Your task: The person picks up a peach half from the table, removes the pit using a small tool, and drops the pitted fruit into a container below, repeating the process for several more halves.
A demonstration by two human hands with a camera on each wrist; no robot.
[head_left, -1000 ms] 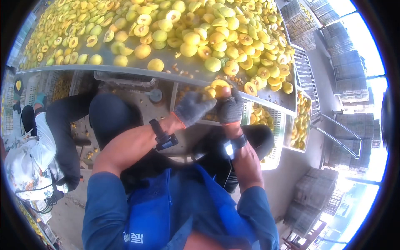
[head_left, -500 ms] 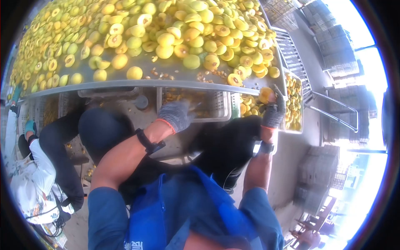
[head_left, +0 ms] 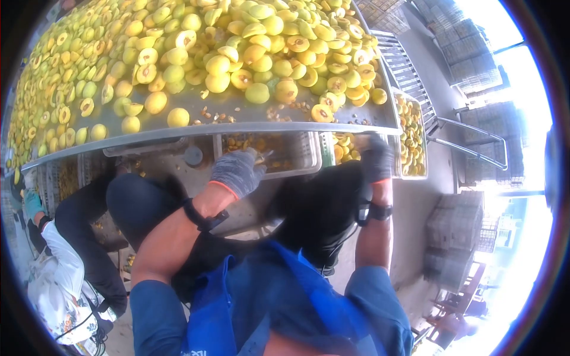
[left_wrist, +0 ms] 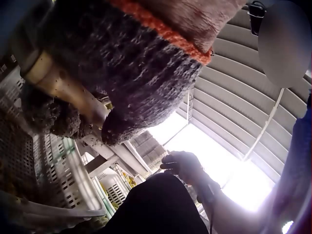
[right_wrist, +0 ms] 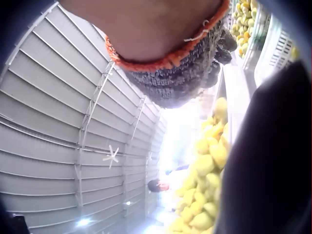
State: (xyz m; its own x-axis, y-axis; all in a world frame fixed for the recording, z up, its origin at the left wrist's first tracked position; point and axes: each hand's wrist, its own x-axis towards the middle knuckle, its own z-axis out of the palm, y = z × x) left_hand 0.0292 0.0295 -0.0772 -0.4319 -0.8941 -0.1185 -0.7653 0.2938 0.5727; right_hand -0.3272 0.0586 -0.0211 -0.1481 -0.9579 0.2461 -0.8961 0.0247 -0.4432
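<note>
My left hand point(head_left: 237, 172), in a grey knit glove with an orange cuff, is below the table edge, over a crate of fruit scraps. It grips a slim tool by its pale wooden handle point(left_wrist: 66, 87); the tip is blurred in the head view. My right hand point(head_left: 377, 159), also gloved, is farther right below the table edge, beside a crate of cut yellow fruit point(head_left: 344, 147). Its fingers are loosely bent, and no fruit shows in it. Yellow stone fruit point(head_left: 217, 65), whole and halved, lies heaped on the metal table point(head_left: 231, 107).
Loose pits point(head_left: 208, 114) lie near the table's front rim. Another filled crate point(head_left: 411, 136) stands at the table's right end, by a metal rail point(head_left: 475, 142). Stacked crates point(head_left: 454, 231) stand farther right. Another person point(head_left: 59, 279) sits close on the left.
My hands have parted. The right one went right with a piece of fruit, which no longer shows in it; the left one drew back left with the tool. The head view has shifted slightly.
</note>
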